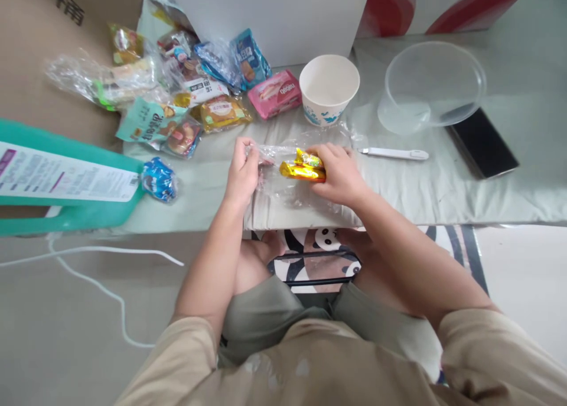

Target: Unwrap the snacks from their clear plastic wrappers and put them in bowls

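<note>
My left hand (243, 172) is closed on the left edge of a clear plastic bag (279, 198), which lies spread on the cloth-covered surface. Over the bag, my right hand (339, 172) grips a few yellow-wrapped snack sticks (301, 171), their shiny ends pointing left. The fingertips of the right hand are partly hidden. Just behind the bag stands a white paper bowl (328, 87) with a blue pattern. To the right of my right hand lies a white-handled knife (394, 153); its tip is near the bag.
Packaged snacks (221, 111) are heaped at the back left, beside a pink packet (275, 94). A blue wrapped item (159, 179) sits near a green-and-white panel (66, 178). On the right are a clear plastic tub (403, 115) and a black phone (484, 143). Boxes (274, 16) stand behind.
</note>
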`<state>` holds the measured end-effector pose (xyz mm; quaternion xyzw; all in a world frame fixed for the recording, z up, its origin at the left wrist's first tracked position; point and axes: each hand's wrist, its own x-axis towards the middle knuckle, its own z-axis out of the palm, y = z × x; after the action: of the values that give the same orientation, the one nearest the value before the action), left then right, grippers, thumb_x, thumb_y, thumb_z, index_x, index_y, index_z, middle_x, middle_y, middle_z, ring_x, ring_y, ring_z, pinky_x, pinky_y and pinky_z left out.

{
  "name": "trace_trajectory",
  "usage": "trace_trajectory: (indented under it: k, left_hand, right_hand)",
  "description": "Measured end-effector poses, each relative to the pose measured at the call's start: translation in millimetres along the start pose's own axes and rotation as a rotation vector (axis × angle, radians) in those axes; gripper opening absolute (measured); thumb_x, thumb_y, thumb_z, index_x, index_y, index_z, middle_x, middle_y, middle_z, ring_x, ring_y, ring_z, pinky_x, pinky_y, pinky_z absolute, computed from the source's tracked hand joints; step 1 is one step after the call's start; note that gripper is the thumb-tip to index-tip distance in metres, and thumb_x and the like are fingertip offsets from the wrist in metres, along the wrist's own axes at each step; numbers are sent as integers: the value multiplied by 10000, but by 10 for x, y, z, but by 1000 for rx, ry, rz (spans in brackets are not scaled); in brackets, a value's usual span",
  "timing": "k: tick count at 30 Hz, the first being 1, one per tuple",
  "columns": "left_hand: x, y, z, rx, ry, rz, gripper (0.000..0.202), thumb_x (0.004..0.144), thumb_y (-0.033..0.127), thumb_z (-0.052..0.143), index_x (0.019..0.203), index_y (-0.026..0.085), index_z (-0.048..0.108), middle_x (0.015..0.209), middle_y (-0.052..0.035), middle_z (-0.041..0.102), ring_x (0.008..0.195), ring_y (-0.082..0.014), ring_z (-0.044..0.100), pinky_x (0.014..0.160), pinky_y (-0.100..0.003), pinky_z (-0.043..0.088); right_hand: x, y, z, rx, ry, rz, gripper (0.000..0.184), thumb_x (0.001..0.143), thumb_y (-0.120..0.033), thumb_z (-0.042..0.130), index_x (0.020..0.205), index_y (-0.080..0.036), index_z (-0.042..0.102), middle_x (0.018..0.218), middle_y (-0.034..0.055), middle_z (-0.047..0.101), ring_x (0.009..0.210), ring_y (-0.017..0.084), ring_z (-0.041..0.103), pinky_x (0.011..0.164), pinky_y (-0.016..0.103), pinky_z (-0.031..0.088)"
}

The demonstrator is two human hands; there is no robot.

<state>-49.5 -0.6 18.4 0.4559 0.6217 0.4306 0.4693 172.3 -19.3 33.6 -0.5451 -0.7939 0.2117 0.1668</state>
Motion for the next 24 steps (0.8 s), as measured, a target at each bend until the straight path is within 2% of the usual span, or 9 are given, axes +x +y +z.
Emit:
trace_trajectory:
  k: [6, 11, 13, 15, 19, 21, 24]
  left_hand:
    - [71, -66, -2, -13, 44, 27, 528, 900, 737, 585, 1133, 269, 514, 787, -1, 646, 467, -70, 406, 451, -200, 248]
    - [72, -53, -13, -38, 42, 56, 497, 907, 724, 581, 1054, 257, 494, 759, 13, 617, 434, -58, 381, 423, -205, 229]
    - [64, -22, -18, -32, 42, 53, 524, 878, 745, 600, 1015, 254, 479, 752, 21, 611, 422, -59, 394, 404, -206, 231]
    - [64, 6, -20, -27, 39, 39, 551, 849, 764, 616, 994, 253, 470, 751, 24, 624, 399, -56, 390, 381, -209, 222]
    - [75, 35, -5, -35, 40, 41, 466, 875, 677, 633, 990, 256, 470, 755, 33, 640, 371, -55, 402, 361, -212, 236]
    - [78, 43, 12, -22, 45, 47, 360, 902, 571, 635, 986, 257, 482, 743, 46, 618, 387, -59, 439, 375, -203, 276]
    - [81, 62, 40, 22, 34, 36, 212, 911, 426, 607, 958, 251, 496, 754, 50, 627, 398, -59, 460, 387, -195, 304]
  right_hand:
    - [13, 108, -21, 102, 87, 66, 585, 739, -255, 553, 1320, -184, 564, 1222, 140, 659, 1124, 350, 589, 972, 500, 443]
    - [-29, 72, -149, 276, 312, 231, 474, 828, -273, 494, 1295, -201, 532, 1092, 101, 656, 958, 268, 622, 853, 450, 535]
    - [-58, 61, -323, 364, 423, 287, 422, 844, -279, 486, 1259, -222, 533, 1058, 83, 655, 922, 244, 632, 810, 424, 550]
    - [-58, 103, -594, 402, 544, 337, 366, 847, -269, 492, 1208, -232, 541, 1049, 76, 654, 912, 227, 640, 788, 394, 553]
    - [139, 395, -1244, 380, 774, 357, 277, 800, -181, 576, 1075, -201, 559, 1078, 87, 654, 941, 194, 637, 838, 335, 534]
    - [326, 613, -1444, 328, 752, 443, 263, 783, -128, 611, 1039, -175, 573, 1070, 96, 659, 945, 183, 619, 882, 330, 513]
    - [602, 902, -1473, 227, 546, 639, 271, 785, -145, 684, 1045, -143, 608, 1024, 88, 661, 923, 183, 604, 923, 375, 496]
